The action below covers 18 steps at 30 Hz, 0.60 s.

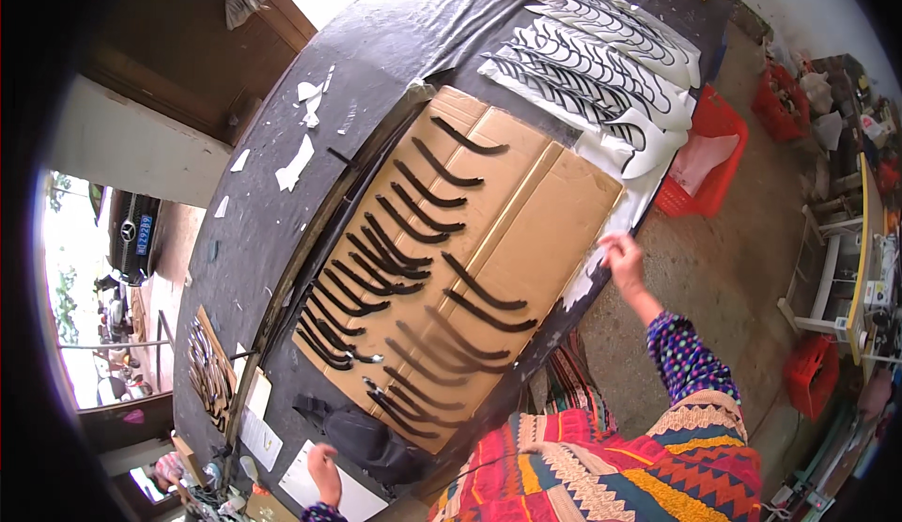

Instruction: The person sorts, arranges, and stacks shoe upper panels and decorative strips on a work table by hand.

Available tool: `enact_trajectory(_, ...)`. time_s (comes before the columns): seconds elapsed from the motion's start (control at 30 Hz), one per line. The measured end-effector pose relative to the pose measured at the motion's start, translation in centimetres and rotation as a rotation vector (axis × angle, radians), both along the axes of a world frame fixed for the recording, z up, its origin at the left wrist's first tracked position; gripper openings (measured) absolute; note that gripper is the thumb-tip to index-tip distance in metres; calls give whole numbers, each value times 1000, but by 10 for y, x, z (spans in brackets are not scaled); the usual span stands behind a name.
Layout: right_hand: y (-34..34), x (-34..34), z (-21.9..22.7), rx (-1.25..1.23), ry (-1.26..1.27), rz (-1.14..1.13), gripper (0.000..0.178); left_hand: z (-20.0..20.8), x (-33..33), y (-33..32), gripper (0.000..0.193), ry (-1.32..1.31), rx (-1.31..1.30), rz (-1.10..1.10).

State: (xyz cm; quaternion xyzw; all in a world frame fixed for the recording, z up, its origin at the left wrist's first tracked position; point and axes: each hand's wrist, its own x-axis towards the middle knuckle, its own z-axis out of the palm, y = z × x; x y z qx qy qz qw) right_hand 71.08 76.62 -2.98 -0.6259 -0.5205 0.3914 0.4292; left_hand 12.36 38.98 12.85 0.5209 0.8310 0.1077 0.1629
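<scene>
Over the right edge of a cardboard sheet [526, 231], my right hand [624, 261] hangs with its fingers slightly bent and apart; nothing shows in them. My left hand [324, 471] is low in the view, above a white sheet [349, 486], its fingers loosely bent and nothing seen in it. Rows of curved black strips [437, 164] lie on the cardboard, most on its left half and several nearer me. Some of the near strips look greyish and blurred. A bunched black cloth [371, 442] lies between the left hand and the cardboard.
White curved pieces with black lines [601, 62] overlap at the table's far right. Red baskets [709, 160] stand beyond the right edge. White scraps [296, 165] dot the dark table cover [272, 221]. A long dark bar [352, 179] borders the cardboard. Thin strips [209, 372] are piled at left.
</scene>
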Motion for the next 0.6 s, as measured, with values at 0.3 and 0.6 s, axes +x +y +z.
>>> enact_trajectory(0.3, 224, 117, -20, 222, -225, -252, 11, -66, 255, 410, 16, -1006, -137, -108)
enact_trajectory(0.6, 254, 122, -28, 308, -483, -223, 17, -120, 448, 633, 42, -1580, -20, 338)
